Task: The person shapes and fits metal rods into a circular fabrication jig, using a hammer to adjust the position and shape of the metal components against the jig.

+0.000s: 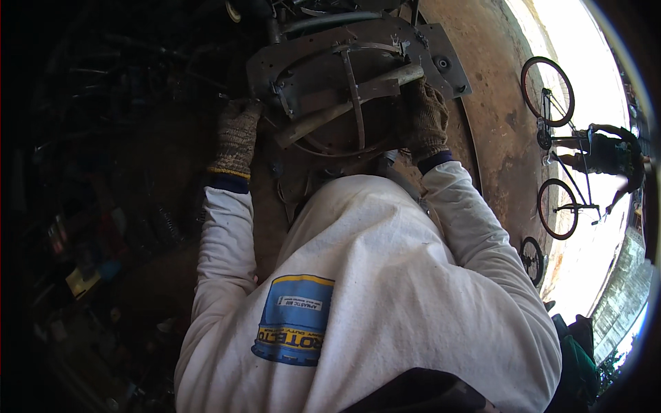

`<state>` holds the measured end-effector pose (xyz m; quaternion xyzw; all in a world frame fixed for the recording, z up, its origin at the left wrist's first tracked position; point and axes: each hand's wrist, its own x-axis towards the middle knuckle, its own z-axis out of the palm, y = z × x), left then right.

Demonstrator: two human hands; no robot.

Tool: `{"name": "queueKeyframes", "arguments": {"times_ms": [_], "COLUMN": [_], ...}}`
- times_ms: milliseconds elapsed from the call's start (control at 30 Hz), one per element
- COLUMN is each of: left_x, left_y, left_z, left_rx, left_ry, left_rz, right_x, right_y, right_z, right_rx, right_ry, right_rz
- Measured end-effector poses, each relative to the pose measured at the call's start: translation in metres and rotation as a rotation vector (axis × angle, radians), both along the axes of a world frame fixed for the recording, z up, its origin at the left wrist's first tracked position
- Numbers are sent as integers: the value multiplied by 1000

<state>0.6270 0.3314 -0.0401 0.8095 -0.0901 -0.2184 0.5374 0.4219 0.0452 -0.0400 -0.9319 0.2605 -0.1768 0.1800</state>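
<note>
In front of me lies a worn metal plate (265,65) with a curved metal hoop and a crossing flat bar (354,96) over it. A pale metal tube (317,124) runs slantwise beneath the bar, its right end higher in the picture. My right hand (428,120), in a brown knit glove, is closed at the tube's right end; its inner fingers are in shadow. At the plate's left side, my left hand (238,134), in a matching glove with a yellow edge, has its fingers curled. What it holds, if anything, is too dark to make out.
Dark metal parts crowd the left side, with a coil spring (165,224) and a yellowish piece (82,281) among them. On the right, a person (613,155) is beside a bicycle (551,148) on bright ground. Brown floor (492,96) lies between.
</note>
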Motion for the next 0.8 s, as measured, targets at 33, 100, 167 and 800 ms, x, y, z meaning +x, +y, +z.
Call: {"name": "queueKeyframes", "arguments": {"times_ms": [33,100,167,800], "left_x": [3,3,5,5], "left_y": [1,-1,-6,-5], "left_z": [0,-1,2,-17], "left_rx": [16,39,57,-54], "left_ry": [-13,-21,13,37], "left_rz": [0,-9,-5,95], "right_x": [0,1,1,0], "right_y": [-1,-4,-7,-11], "right_z": [-4,-10,-15,-9], "right_rx": [-22,-33,-53,-2], "right_ry": [2,-14,-28,-56], "right_rz": [13,33,58,61]}}
